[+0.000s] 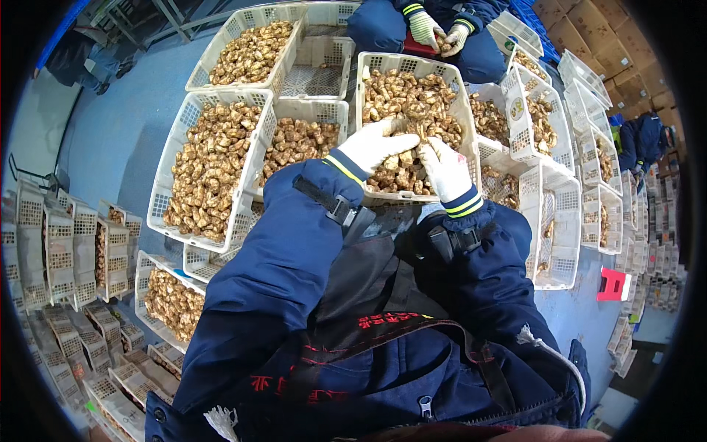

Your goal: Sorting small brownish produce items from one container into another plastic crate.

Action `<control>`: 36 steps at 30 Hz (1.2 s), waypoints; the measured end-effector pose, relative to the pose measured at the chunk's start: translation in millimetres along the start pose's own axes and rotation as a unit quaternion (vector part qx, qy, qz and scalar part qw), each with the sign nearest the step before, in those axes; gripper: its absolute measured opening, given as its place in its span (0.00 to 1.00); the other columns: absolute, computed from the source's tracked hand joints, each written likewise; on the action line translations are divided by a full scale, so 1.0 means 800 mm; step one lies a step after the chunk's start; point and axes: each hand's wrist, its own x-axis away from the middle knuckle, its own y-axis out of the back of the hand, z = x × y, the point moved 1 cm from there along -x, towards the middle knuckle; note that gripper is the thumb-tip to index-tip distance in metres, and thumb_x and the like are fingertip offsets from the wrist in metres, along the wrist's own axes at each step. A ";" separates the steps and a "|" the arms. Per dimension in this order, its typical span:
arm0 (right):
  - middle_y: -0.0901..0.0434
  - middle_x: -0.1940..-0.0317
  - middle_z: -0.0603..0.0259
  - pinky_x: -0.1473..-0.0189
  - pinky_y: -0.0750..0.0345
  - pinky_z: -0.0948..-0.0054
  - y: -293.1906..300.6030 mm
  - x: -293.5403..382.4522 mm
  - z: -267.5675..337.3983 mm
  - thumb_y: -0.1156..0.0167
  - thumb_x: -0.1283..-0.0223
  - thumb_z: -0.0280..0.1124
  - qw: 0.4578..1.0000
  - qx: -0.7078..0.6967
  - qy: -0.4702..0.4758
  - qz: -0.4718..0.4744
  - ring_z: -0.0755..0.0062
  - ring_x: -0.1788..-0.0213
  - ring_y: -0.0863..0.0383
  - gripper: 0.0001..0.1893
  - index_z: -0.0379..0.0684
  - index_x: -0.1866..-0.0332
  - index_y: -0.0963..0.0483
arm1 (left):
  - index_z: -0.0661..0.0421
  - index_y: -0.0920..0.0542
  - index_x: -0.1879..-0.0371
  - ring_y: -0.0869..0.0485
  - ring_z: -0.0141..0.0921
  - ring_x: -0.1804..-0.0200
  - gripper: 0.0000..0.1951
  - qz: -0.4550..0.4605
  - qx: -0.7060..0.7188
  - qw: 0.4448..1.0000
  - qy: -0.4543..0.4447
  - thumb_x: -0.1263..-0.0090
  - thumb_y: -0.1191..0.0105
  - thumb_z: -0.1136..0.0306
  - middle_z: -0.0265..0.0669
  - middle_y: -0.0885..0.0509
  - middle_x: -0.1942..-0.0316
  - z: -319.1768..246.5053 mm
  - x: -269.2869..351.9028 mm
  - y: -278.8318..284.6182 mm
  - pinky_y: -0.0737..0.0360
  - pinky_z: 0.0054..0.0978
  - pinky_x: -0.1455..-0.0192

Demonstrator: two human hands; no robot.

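White-gloved, my left hand (pixel 378 146) reaches over the middle crate of brown knobbly tubers. My right hand (pixel 446 168), in a matching glove with a small red mark, meets it from the right. Between their fingertips is a small brown tuber (pixel 422 133), partly covered by the fingers. More brown tubers (pixel 409 99) fill the white perforated plastic crate (pixel 420 59) beneath. Some paler, yellowish pieces (pixel 406 157) lie just below my hands. The crate's near edge runs under my wrists.
Filled crates (pixel 157 212) stand at left, partly stacked on others. A crate with few pieces (pixel 560 237) stands at right, near a red stool (pixel 613 284). Across from me, a seated person's gloved hands (pixel 442 38) hold a tuber. Crate stacks (pixel 58 243) line the left; cartons (pixel 591 44) rise behind.
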 end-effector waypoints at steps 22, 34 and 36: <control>0.17 0.58 0.57 0.58 0.20 0.76 0.027 -0.041 0.008 0.50 0.31 0.33 0.843 -0.391 -0.312 0.197 0.76 0.57 0.17 0.15 0.38 0.44 0.27 | 0.59 0.24 0.54 0.29 0.20 0.81 0.12 -0.433 0.173 0.879 0.103 0.30 0.47 0.65 0.31 0.22 0.74 0.129 0.298 0.154 0.29 0.16 0.78; 0.18 0.56 0.53 0.51 0.23 0.71 -0.020 -0.023 -0.002 0.47 0.33 0.36 0.853 -0.355 -0.304 0.231 0.63 0.54 0.17 0.15 0.40 0.47 0.25 | 0.63 0.27 0.47 0.21 0.22 0.72 0.17 -0.400 0.305 0.858 0.101 0.33 0.43 0.72 0.32 0.19 0.67 0.175 0.243 0.151 0.26 0.14 0.73; 0.18 0.56 0.53 0.50 0.23 0.70 -0.029 -0.018 -0.006 0.48 0.33 0.37 0.869 -0.332 -0.286 0.229 0.62 0.53 0.17 0.16 0.41 0.46 0.25 | 0.62 0.26 0.53 0.24 0.20 0.76 0.12 -0.397 0.306 0.861 0.089 0.33 0.44 0.72 0.32 0.19 0.71 0.179 0.237 0.149 0.29 0.12 0.76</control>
